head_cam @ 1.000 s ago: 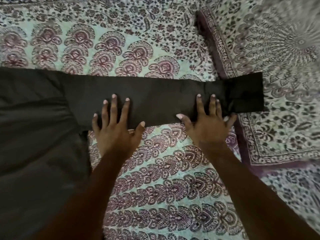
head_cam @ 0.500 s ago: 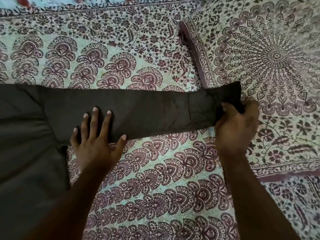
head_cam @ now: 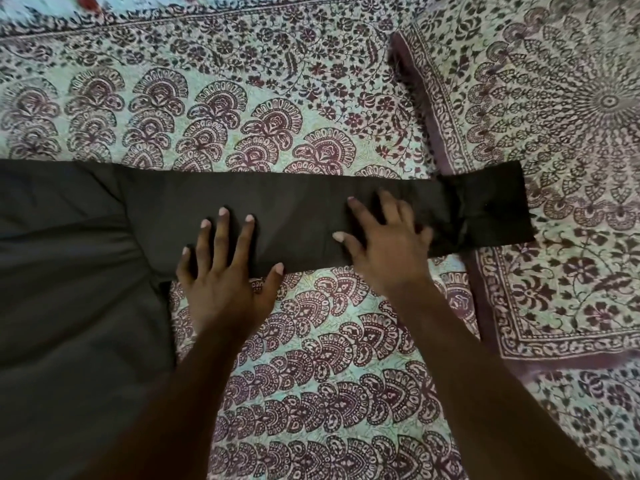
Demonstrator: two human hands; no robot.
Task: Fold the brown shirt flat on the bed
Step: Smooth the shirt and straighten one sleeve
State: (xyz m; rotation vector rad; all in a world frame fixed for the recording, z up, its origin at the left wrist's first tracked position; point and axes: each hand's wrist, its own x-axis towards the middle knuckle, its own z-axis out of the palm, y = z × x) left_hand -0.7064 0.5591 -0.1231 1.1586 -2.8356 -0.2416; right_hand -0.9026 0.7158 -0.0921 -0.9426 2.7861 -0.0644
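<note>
The dark brown shirt [head_cam: 69, 271] lies spread on the bed, its body filling the left side. One long sleeve [head_cam: 304, 209] stretches flat to the right, and its cuff [head_cam: 495, 206] rests on a pillow. My left hand [head_cam: 225, 271] presses flat on the sleeve near the armpit, fingers spread. My right hand [head_cam: 388, 244], slightly blurred, lies palm down on the sleeve's middle, fingers apart, a little left of the cuff. Neither hand grips the cloth.
The bed is covered by a patterned maroon and pale green sheet [head_cam: 311, 358]. A pillow [head_cam: 561, 133] in a matching printed cover lies at the right, its edge under the cuff.
My right hand has let go of the cuff and slid left onto the sleeve's middle, now flat. The cuff lies flat on the pillow. My left hand stays pressed near the armpit.
</note>
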